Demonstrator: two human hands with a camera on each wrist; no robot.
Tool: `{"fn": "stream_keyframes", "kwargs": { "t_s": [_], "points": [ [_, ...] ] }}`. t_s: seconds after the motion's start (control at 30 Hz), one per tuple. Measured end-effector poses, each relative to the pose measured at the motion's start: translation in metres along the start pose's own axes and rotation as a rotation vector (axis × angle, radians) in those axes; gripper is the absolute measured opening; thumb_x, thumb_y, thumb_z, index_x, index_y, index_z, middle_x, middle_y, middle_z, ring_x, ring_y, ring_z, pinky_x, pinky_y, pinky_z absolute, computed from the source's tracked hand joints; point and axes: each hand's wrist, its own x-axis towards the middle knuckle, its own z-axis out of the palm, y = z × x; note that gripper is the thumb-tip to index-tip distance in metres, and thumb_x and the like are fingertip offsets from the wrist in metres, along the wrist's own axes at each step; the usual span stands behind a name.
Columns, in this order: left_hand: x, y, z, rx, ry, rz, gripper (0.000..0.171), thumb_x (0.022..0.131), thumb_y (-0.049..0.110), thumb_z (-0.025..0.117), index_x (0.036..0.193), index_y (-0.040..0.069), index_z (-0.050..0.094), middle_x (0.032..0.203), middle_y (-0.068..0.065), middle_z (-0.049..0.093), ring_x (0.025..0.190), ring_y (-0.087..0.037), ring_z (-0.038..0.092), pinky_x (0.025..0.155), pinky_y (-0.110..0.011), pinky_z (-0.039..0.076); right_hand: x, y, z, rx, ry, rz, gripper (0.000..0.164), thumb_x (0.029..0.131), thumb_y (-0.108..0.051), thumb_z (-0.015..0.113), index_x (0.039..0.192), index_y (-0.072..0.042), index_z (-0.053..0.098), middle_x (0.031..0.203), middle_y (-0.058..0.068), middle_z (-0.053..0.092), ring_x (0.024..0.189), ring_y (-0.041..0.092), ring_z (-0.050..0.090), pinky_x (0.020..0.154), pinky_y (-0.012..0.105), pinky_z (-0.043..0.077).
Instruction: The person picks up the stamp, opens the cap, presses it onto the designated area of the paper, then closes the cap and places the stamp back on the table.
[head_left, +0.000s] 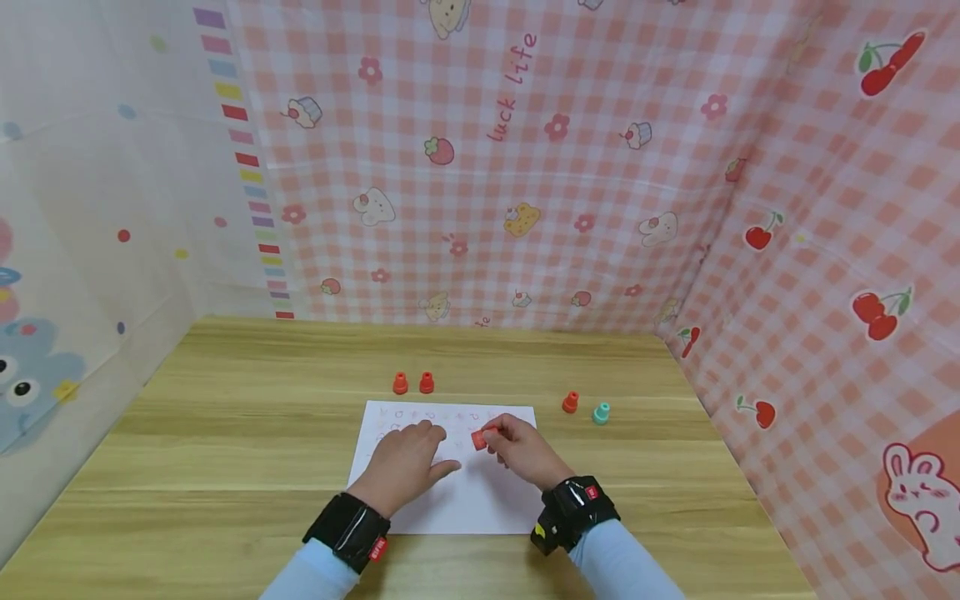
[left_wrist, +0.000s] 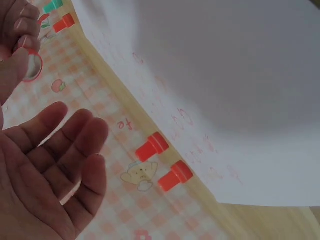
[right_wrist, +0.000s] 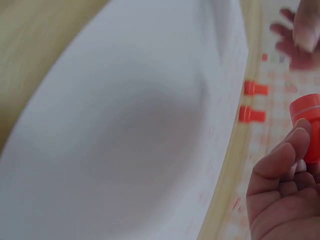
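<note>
Left hand (head_left: 407,464) palm-down, right hand (head_left: 527,452) pinching stamp (head_left: 478,439)

My two forearms reach forward from the bottom of the head view, slanting in toward each other, the left sleeve (head_left: 311,577) and right sleeve (head_left: 624,565) both pale blue and ending at my black-banded wrists. My left hand (head_left: 405,465) hangs with its back up, pointing forward and a little rightward; its thumb sticks out sideways toward my other hand, and the left wrist view shows its fingers loosely bent, the palm bare. My right hand (head_left: 525,454) is angled inward, thumb and forefinger drawn together in a pinch, the remaining fingers curled in beneath. The two hands are near but apart.
</note>
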Motion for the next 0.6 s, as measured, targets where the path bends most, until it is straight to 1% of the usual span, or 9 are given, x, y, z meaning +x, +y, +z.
{"fn": "stream_keyframes", "kwargs": {
  "t_s": [0.1,0.2,0.33,0.4,0.53,0.6],
  "points": [
    [-0.002,-0.002,-0.001,0.042,0.008,-0.021,0.041,0.083,0.043,0.079,0.095,0.006,0.067,0.082,-0.007,0.063,0.074,-0.025,0.064,0.063,-0.041,0.052,0.001,0.005,-0.011,-0.075,0.05,0.044,0.017,0.102,-0.02,0.056,0.109,-0.006,0.062,0.092,0.008,0.061,0.079,0.021,0.053,0.067,0.03,0.043],
    [-0.003,-0.003,-0.002,0.081,-0.01,-0.061,0.04,0.081,0.042,0.08,0.089,0.006,0.066,0.076,-0.005,0.059,0.068,-0.024,0.061,0.059,-0.039,0.049,0.001,0.011,-0.023,-0.138,0.111,0.124,0.018,0.102,-0.025,0.056,0.11,-0.01,0.062,0.096,0.008,0.061,0.085,0.023,0.054,0.071,0.033,0.043],
    [-0.004,-0.004,-0.005,0.095,-0.093,-0.132,0.037,0.078,0.035,0.085,0.089,0.006,0.066,0.073,-0.005,0.058,0.067,-0.023,0.058,0.059,-0.039,0.048,0.003,0.019,-0.038,-0.2,0.183,0.227,0.02,0.102,-0.03,0.057,0.112,-0.013,0.06,0.099,0.006,0.06,0.09,0.025,0.053,0.074,0.035,0.042],
    [-0.004,-0.003,-0.008,0.096,-0.135,-0.158,0.034,0.076,0.029,0.087,0.09,0.006,0.067,0.074,-0.006,0.058,0.068,-0.024,0.059,0.061,-0.04,0.049,0.005,0.023,-0.046,-0.235,0.215,0.251,0.022,0.102,-0.029,0.057,0.114,-0.012,0.06,0.099,0.007,0.06,0.09,0.026,0.053,0.074,0.036,0.042],
    [-0.004,-0.003,-0.011,0.103,-0.189,-0.181,0.03,0.074,0.02,0.087,0.091,0.006,0.067,0.076,-0.007,0.059,0.071,-0.025,0.06,0.064,-0.043,0.05,0.007,0.033,-0.06,-0.347,0.264,0.235,0.024,0.101,-0.024,0.057,0.116,-0.006,0.06,0.1,0.01,0.061,0.087,0.027,0.054,0.073,0.037,0.044],
    [-0.004,-0.003,-0.013,0.106,-0.205,-0.186,0.028,0.075,0.018,0.087,0.091,0.005,0.067,0.076,-0.007,0.059,0.072,-0.026,0.06,0.065,-0.043,0.05,0.008,0.038,-0.066,-0.429,0.288,0.199,0.023,0.1,-0.021,0.058,0.114,-0.003,0.06,0.099,0.011,0.063,0.084,0.026,0.055,0.072,0.037,0.045]
  ]
}}
